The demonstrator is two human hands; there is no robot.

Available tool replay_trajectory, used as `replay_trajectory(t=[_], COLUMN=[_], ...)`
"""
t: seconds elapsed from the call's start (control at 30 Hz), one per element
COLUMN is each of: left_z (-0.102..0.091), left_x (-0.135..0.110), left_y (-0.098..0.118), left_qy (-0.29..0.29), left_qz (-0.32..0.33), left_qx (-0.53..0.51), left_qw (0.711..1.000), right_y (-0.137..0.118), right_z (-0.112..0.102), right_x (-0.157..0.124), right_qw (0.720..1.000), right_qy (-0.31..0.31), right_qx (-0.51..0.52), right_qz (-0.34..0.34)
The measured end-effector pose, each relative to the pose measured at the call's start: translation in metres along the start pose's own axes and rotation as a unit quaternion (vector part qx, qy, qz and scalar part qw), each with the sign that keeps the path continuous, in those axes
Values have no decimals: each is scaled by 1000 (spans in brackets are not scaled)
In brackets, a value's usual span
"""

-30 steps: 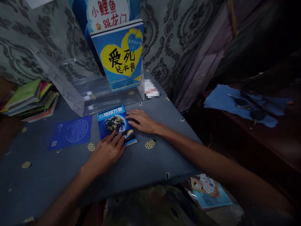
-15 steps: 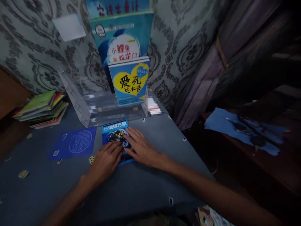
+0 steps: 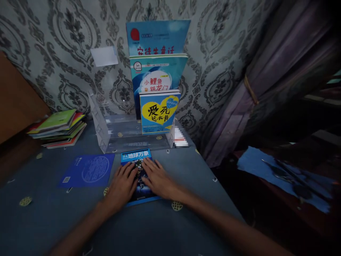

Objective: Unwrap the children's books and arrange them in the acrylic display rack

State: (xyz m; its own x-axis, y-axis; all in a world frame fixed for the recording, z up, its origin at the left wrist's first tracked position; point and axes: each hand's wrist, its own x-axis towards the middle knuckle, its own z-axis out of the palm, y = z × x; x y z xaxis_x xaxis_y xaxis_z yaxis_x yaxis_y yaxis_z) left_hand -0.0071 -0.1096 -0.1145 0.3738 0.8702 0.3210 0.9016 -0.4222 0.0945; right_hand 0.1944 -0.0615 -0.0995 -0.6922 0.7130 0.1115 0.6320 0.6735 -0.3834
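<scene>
A small blue book with an earth picture [image 3: 135, 155] lies flat on the blue cloth-covered table [image 3: 160, 227]. My left hand [image 3: 121, 187] rests flat on the book's left half, fingers stretched out. Beside it, my right hand [image 3: 157, 177] lies flat on the right half, fingers spread. Just behind the book stands a clear acrylic tiered stand [image 3: 119, 133]. Three books are upright in its right side: a blue one with a yellow heart [image 3: 158, 113] in front, a teal one [image 3: 157, 74] behind it, and a light blue one [image 3: 157, 37] at the back.
A dark blue booklet [image 3: 87, 170] lies flat left of my hands. A stack of colourful books [image 3: 58, 127] sits at the far left. Patterned wallpaper [image 3: 53, 53] backs the table, a tied curtain [image 3: 253, 92] hangs right, and a blue cloth [image 3: 279, 170] lies on dark furniture.
My right hand slid from the book's right edge onto its cover, beside the left hand. The view tilted up, bringing the upper books into sight.
</scene>
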Motion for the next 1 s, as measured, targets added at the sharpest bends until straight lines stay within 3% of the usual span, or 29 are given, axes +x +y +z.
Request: replay_trajectory(t=[0.17,0.3,0.4,0.5,0.63,0.8,0.87,0.9,0.93,1.0], left_z=[-4,-4,-1,6,10,5,2,2,2,3], left_x=[-1,-3,-3,-1,4,9,12,14,16,19], left_y=[2,1,-3,-10,-16,-17,-19,-20,-20,-20], left_qy=[-5,-2,12,34,5,12,49,75,103,148], left_qz=[-6,-10,-29,-91,-166,-184,-194,-205,-222,-272], left_qx=[-8,-35,-52,-46,-36,-107,-213,-287,-366,-515], left_qw=[1000,999,998,994,986,977,956,933,898,800], right_y=[14,17,16,15,11,10,11,11,11,12], right_z=[-1,4,7,9,19,39,45,46,47,48], right_x=[38,44,42,37,21,-2,-6,-7,-7,-6], right_qw=[998,996,995,994,991,986,984,983,982,981], right_qy=[20,60,80,75,95,141,159,166,171,174], right_qx=[-29,-31,-36,-45,-63,-75,-76,-76,-76,-73], right_qz=[53,55,52,58,69,40,34,34,34,36])
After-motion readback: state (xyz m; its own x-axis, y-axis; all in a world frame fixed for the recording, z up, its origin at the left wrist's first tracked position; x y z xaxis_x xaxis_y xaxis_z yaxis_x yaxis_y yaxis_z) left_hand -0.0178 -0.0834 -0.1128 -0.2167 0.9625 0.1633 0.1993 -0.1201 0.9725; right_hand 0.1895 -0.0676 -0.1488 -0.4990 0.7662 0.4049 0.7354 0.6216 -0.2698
